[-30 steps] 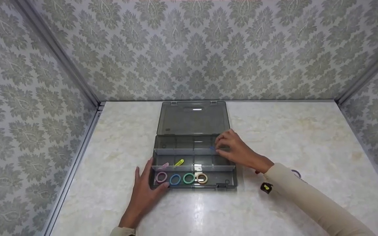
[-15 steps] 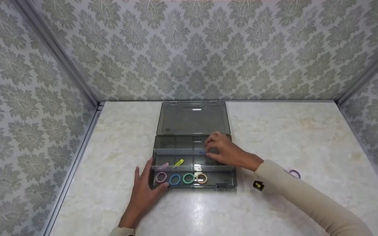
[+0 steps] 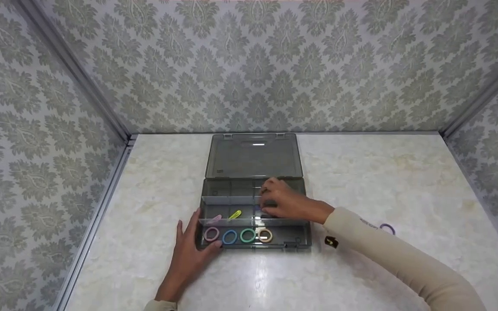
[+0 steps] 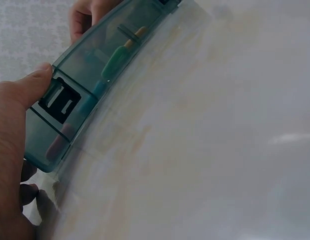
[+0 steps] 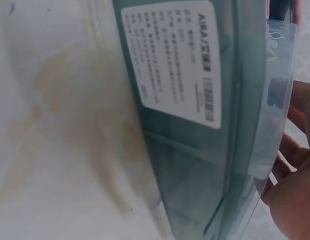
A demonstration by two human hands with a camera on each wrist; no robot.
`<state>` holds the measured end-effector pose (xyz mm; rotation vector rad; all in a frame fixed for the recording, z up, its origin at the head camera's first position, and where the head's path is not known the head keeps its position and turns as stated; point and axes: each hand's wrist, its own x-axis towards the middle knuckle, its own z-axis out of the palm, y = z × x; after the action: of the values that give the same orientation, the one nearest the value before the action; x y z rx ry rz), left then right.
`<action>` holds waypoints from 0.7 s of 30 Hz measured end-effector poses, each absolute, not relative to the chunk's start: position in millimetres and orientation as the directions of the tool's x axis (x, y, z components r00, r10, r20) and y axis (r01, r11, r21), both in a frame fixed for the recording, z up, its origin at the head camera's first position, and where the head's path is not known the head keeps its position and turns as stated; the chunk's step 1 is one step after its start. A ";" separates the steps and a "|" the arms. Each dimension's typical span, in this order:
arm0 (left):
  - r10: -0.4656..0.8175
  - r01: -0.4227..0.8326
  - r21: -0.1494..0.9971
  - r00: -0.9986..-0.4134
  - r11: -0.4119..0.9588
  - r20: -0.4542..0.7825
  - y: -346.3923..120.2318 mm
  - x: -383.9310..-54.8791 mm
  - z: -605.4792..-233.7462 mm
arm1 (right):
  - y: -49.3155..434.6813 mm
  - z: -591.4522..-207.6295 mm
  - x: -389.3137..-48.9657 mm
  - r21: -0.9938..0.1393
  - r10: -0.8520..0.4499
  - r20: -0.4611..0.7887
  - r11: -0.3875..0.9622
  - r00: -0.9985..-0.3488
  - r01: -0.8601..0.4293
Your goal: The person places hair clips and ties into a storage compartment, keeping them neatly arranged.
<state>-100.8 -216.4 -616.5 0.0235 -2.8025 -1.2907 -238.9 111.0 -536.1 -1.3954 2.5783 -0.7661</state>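
Observation:
A smoky, see-through storage box [image 3: 287, 235] stands with its lid [image 3: 253, 155] folded back. My left hand [image 3: 192, 250] holds its front left corner, thumb on the front edge and fingers along the side. My right hand [image 3: 285, 201] reaches over the middle row, its fingers pinching a small blue hair clip [image 5: 278, 92], partly hidden and seen through a clear divider in the right wrist view. In the middle row lie a pink hair clip [image 3: 215, 219] and a yellow hair clip [image 3: 235, 214]. The front row has pink [image 3: 212, 234], blue [image 3: 230, 237], green [image 3: 248, 235] and cream hair ties [image 3: 265, 235].
Right of the box, a purple hair tie [image 3: 387, 228] lies on the marbled table [image 3: 361, 172], partly behind the sleeve. A small black device [image 3: 331, 242] sits at the right wrist. Patterned walls [image 3: 257, 65] enclose the table at the back and sides.
My right hand has moved left and slightly nearer, from the box's right side to above the middle row, carrying the blue hair clip. The left hand stays put.

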 end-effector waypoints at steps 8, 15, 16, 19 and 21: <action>-0.068 -0.043 0.754 -0.998 0.655 0.001 -214.9 -98.7 -616.0 | 99.3 -539.6 -240.6 -0.420 -0.826 0.142 0.449 -0.545 -0.789; -0.051 -0.012 0.752 -0.998 0.659 0.029 -215.7 -98.7 -616.3 | 91.7 -540.3 -241.0 -0.424 -0.829 0.098 0.465 -0.550 -0.777; -0.051 -0.012 0.754 -0.998 0.657 0.028 -215.8 -98.9 -616.4 | 91.0 -540.8 -241.2 -0.420 -0.831 0.095 0.466 -0.549 -0.779; -0.052 -0.020 0.756 -0.998 0.655 0.019 -215.9 -99.0 -616.3 | 89.1 -541.1 -242.0 -0.399 -0.832 0.090 0.474 -0.548 -0.785; -0.052 -0.021 0.758 -0.998 0.652 0.017 -216.4 -99.2 -616.0 | 88.1 -541.5 -242.5 -0.378 -0.832 0.088 0.481 -0.548 -0.791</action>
<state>-99.2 -216.4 -616.0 0.0629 -2.8214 -1.2931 -242.5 88.1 -541.5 -1.4355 2.6099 -0.5798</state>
